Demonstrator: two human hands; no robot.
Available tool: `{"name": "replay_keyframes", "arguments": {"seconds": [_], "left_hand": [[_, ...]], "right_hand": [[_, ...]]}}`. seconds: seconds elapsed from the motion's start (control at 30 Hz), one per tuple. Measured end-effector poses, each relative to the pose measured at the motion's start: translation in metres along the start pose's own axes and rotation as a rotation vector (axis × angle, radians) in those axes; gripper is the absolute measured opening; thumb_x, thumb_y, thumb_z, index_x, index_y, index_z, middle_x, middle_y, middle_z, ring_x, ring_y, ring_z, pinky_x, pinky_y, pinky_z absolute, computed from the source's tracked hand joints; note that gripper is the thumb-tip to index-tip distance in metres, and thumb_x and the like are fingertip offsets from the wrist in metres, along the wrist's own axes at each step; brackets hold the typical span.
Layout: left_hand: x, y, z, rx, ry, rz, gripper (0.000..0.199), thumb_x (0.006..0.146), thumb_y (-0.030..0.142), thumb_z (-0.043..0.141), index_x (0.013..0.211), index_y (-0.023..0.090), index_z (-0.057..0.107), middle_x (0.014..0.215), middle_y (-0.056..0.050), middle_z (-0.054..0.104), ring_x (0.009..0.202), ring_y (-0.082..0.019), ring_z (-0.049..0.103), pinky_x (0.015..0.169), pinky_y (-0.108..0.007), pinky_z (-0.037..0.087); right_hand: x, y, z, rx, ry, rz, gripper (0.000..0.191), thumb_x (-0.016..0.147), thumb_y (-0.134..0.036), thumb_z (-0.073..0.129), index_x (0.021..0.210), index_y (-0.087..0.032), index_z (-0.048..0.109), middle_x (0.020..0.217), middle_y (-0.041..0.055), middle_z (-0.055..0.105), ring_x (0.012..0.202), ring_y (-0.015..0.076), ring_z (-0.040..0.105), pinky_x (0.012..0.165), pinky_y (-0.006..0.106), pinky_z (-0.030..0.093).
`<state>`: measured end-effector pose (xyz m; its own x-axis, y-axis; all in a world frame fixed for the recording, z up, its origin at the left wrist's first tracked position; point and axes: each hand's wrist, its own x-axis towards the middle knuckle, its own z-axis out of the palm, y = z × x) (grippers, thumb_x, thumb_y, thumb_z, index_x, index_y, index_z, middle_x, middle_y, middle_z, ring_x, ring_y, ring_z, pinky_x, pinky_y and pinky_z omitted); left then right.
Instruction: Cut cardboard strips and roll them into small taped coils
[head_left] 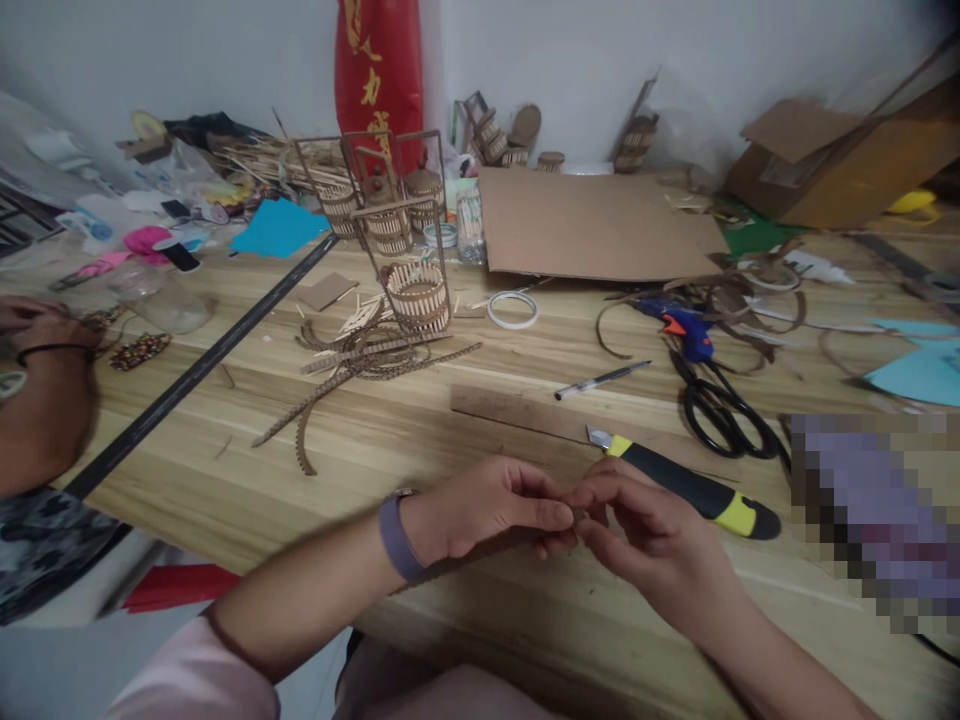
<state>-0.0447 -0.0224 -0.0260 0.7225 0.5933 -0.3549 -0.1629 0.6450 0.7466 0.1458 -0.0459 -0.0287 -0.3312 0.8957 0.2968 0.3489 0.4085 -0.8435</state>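
Observation:
My left hand (pixel 495 508), with a watch on its wrist, is closed in a pinch near the table's front edge. My right hand (pixel 649 520) meets it fingertip to fingertip, also pinching. Something small and brownish may be between the fingertips, but it is too small and covered to name. Just beyond my right hand lies a yellow and black utility knife (pixel 675 485), its blade out over a flat brown cardboard strip (pixel 517 408). A pen (pixel 602 380) rests farther back.
Black-handled scissors (pixel 724 415) and a blue glue gun (pixel 694 335) lie at the right. Small stick baskets (pixel 418 298), curled cardboard strips (pixel 360 355), a tape roll (pixel 513 310) and a cardboard sheet (pixel 592 225) stand or lie beyond. Another person's arm (pixel 52 400) rests at the left.

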Motion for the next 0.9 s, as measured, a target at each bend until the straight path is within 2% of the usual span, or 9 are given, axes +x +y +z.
{"name": "replay_keyframes", "arguments": {"seconds": [0.13,0.23,0.33,0.5,0.67,0.77,0.9], "left_hand": [[0.0016,-0.0022,-0.0002,-0.044,0.039,0.002,0.040,0.057,0.042,0.088,0.075,0.011,0.068,0.068,0.001,0.063,0.059,-0.009,0.053,0.063,-0.026,0.040],[0.0022,-0.0030,-0.0011,-0.047,0.050,0.017,0.036,0.060,0.040,0.086,0.073,0.012,0.068,0.065,0.001,0.062,0.057,-0.009,0.052,0.062,-0.026,0.039],[0.0026,-0.0024,-0.0001,-0.025,0.074,0.039,0.033,0.061,0.039,0.082,0.071,0.012,0.067,0.061,0.001,0.060,0.056,-0.009,0.051,0.061,-0.026,0.039],[0.0024,-0.0004,0.0041,0.026,0.159,0.028,0.029,0.060,0.037,0.078,0.067,0.013,0.064,0.060,0.002,0.058,0.056,-0.010,0.050,0.059,-0.027,0.039],[0.0012,-0.0013,0.0004,0.208,0.219,0.039,0.028,0.066,0.038,0.076,0.069,0.013,0.063,0.059,0.003,0.057,0.055,-0.009,0.048,0.057,-0.025,0.035],[0.0005,0.0000,-0.0033,0.231,0.181,0.022,0.034,0.065,0.042,0.079,0.071,0.013,0.063,0.061,0.003,0.058,0.056,-0.009,0.049,0.060,-0.026,0.037],[-0.0009,0.0047,-0.0044,0.133,0.064,-0.019,0.045,0.058,0.048,0.085,0.075,0.012,0.066,0.066,0.002,0.062,0.059,-0.009,0.052,0.064,-0.027,0.040]], "right_hand": [[-0.0023,0.0053,0.0057,0.134,0.023,0.070,0.004,0.083,-0.023,0.065,0.081,-0.023,0.068,0.072,0.0006,0.062,0.062,0.0142,0.063,0.057,0.025,0.053],[-0.0017,0.0064,0.0069,0.172,0.026,0.087,0.008,0.086,-0.029,0.066,0.082,-0.023,0.069,0.073,0.0012,0.063,0.064,0.0147,0.064,0.059,0.026,0.054],[-0.0004,0.0064,0.0065,0.166,0.042,0.067,0.004,0.085,-0.027,0.067,0.085,-0.024,0.070,0.073,0.0004,0.063,0.064,0.0139,0.064,0.060,0.025,0.054],[0.0006,0.0048,0.0049,-0.013,0.056,-0.025,0.011,0.082,-0.018,0.066,0.088,-0.026,0.071,0.072,-0.0014,0.064,0.064,0.0129,0.062,0.059,0.023,0.052],[0.0008,0.0045,0.0039,-0.218,0.046,-0.136,0.019,0.081,-0.013,0.062,0.093,-0.025,0.070,0.078,0.0016,0.065,0.070,0.0147,0.064,0.060,0.024,0.053],[0.0020,0.0022,0.0011,-0.232,0.012,-0.133,0.018,0.081,-0.015,0.062,0.093,-0.026,0.071,0.078,0.0022,0.065,0.068,0.0145,0.064,0.057,0.023,0.052],[0.0035,-0.0022,-0.0021,-0.118,0.007,-0.047,0.011,0.080,-0.018,0.064,0.084,-0.025,0.071,0.069,0.0008,0.062,0.063,0.0143,0.061,0.057,0.025,0.052]]}}
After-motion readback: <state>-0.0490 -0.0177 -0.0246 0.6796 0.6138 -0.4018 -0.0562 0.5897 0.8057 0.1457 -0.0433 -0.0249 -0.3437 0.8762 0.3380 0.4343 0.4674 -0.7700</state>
